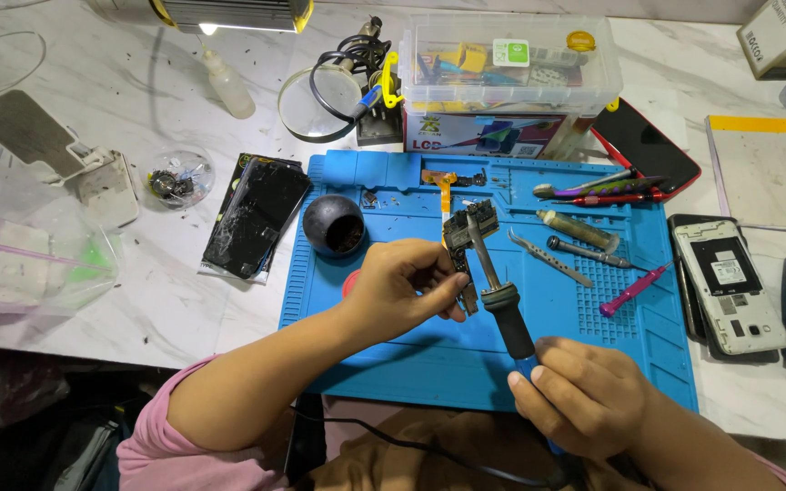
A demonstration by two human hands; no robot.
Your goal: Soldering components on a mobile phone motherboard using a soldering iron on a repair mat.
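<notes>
While gripped: board (468, 227) btwn hands.

Setting was a phone-repair workbench: a blue silicone repair mat (629, 336) on a marble-patterned table (184, 309), opened phones (730, 286), a cracked handset (256, 218), tweezers (548, 259), screwdrivers (589, 253), a magnifier (320, 100) and a clear parts box (511, 64).

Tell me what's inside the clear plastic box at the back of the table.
The clear plastic box holds small yellow, blue and green parts, jumbled together. The frosted lid and walls blur them, so their kinds cannot be told.
</notes>
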